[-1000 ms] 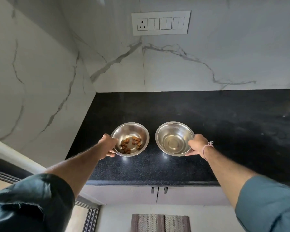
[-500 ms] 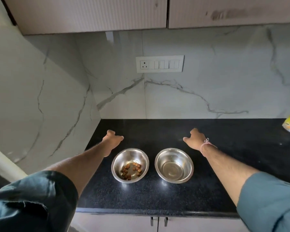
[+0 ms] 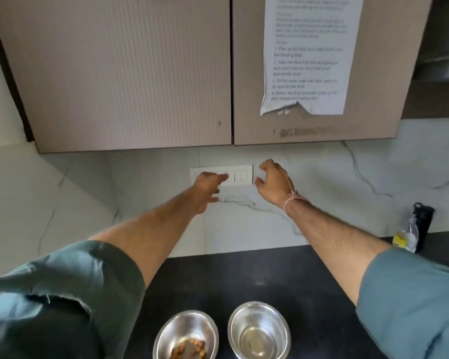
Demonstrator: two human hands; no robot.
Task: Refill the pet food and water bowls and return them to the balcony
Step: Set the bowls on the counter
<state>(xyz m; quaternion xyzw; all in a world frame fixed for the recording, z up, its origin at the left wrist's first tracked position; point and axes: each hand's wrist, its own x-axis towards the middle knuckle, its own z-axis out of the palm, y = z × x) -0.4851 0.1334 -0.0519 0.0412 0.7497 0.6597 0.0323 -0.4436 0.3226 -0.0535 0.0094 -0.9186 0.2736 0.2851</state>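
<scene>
Two steel bowls stand side by side on the black counter point(image 3: 309, 275) at the bottom of the view. The left food bowl point(image 3: 166, 335) holds a few brown kibble pieces. A little clear water lies in the right water bowl point(image 3: 246, 317). Both of my arms are raised well above the bowls. My left hand point(image 3: 208, 187) is open in front of the white switch plate point(image 3: 241, 174), fingers spread. My right hand point(image 3: 274, 181) is open beside that plate, fingers curled loosely, holding nothing.
Two beige wall cabinet doors point(image 3: 130, 73) hang just above my hands, and a printed paper sheet point(image 3: 306, 55) is stuck on the right one. A dark bottle point(image 3: 424, 224) and a clear bottle with a yellow label point(image 3: 406, 237) stand at the counter's right back.
Both hands let go of the bowls, which stay on the counter, and rose up toward the cabinets. The view tilted upward, so the bowls slid to the bottom edge.
</scene>
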